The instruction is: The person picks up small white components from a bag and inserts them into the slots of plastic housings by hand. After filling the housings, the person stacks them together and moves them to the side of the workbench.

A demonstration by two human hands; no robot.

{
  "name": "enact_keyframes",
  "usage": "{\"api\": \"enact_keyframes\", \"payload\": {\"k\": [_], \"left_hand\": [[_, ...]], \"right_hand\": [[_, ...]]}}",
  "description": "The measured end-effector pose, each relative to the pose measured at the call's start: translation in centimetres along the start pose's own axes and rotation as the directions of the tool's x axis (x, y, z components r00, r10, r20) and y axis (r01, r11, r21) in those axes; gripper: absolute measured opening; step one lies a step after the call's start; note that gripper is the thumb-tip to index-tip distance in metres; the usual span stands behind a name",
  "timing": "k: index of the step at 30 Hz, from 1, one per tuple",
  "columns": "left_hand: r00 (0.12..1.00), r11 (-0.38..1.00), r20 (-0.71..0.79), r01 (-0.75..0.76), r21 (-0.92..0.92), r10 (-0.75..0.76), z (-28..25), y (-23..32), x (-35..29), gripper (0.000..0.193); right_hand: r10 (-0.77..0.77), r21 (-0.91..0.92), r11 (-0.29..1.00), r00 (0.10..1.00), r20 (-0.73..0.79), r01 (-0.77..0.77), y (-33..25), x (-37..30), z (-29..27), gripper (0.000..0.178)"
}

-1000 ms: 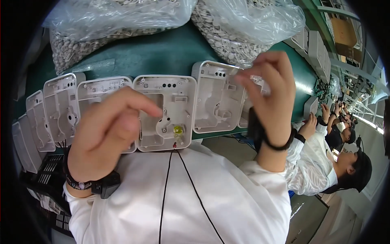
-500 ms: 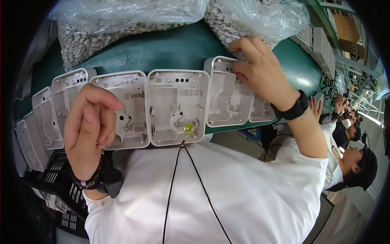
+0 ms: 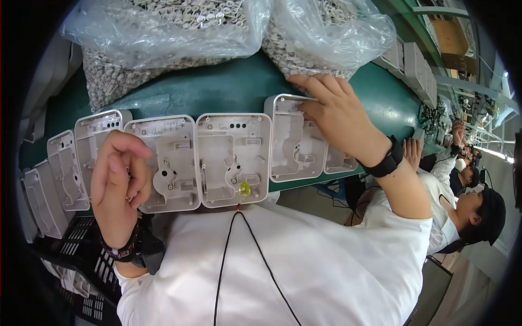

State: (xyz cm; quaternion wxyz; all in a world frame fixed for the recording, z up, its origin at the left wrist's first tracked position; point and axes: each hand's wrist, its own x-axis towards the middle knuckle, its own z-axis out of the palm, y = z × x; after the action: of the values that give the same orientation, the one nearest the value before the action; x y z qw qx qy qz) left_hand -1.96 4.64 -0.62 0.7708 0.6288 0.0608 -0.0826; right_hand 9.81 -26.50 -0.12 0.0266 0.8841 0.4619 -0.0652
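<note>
Several light-grey plastic housings stand side by side in a row, their open insides showing posts, ribs and holes. My right hand [image 3: 345, 127] reaches over the housing right of centre [image 3: 293, 157]. Its fingers are stretched out beyond the far wall, and a digit reaches inside near the top; that tip is partly hidden, and I see no part held. My left hand [image 3: 120, 187] hovers over the left housing [image 3: 176, 187], fingers curled in toward the palm. Small pale bits seem to show between those fingers, too small to name. The centre housing [image 3: 217, 163] is untouched.
Two clear plastic bags, a left bag [image 3: 125, 81] and a right bag [image 3: 296, 57], hold many small grey parts on the green table [image 3: 217, 81]. A black slatted crate [image 3: 81, 244] is at lower left. A co-worker [image 3: 467, 217] is at the right. A yellow-green pendant [image 3: 244, 189] hangs before me.
The view has shifted, so the housings and bags sit lower in the picture. My right hand stays at the same housing, its fingers stretched out more. My left hand remains curled.
</note>
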Motion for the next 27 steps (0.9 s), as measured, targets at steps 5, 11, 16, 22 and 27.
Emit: {"api": "enact_keyframes", "payload": {"k": [5,11,16,22,27], "left_hand": [[1.0,1.0,-0.015,0.013,0.0,-0.013,0.7,0.1,-0.2,0.043],[0.998,1.0,-0.066,0.022,0.011,-0.022,0.8,-0.1,-0.4,0.041],[0.999,1.0,-0.043,0.005,0.027,-0.004,1.1,-0.1,-0.2,0.039],[1.0,0.999,0.008,0.012,0.048,-0.013,1.2,0.2,0.1,0.037],[0.999,0.998,0.005,0.032,0.051,-0.033,1.3,0.1,-0.2,0.037]], "right_hand": [[-0.004,0.061,0.998,1.0,-0.025,0.006,0.5,-0.5,-0.8,0.015],[0.004,0.073,0.997,1.0,0.007,-0.005,0.4,-0.9,-1.0,0.018],[-0.005,0.014,1.0,1.0,-0.013,0.006,0.6,-0.9,-0.8,0.022],[-0.029,0.017,0.999,0.999,-0.023,0.029,1.1,-0.3,-0.8,0.025],[-0.042,0.019,0.999,0.998,-0.041,0.043,0.9,-0.7,-1.0,0.026]]}}
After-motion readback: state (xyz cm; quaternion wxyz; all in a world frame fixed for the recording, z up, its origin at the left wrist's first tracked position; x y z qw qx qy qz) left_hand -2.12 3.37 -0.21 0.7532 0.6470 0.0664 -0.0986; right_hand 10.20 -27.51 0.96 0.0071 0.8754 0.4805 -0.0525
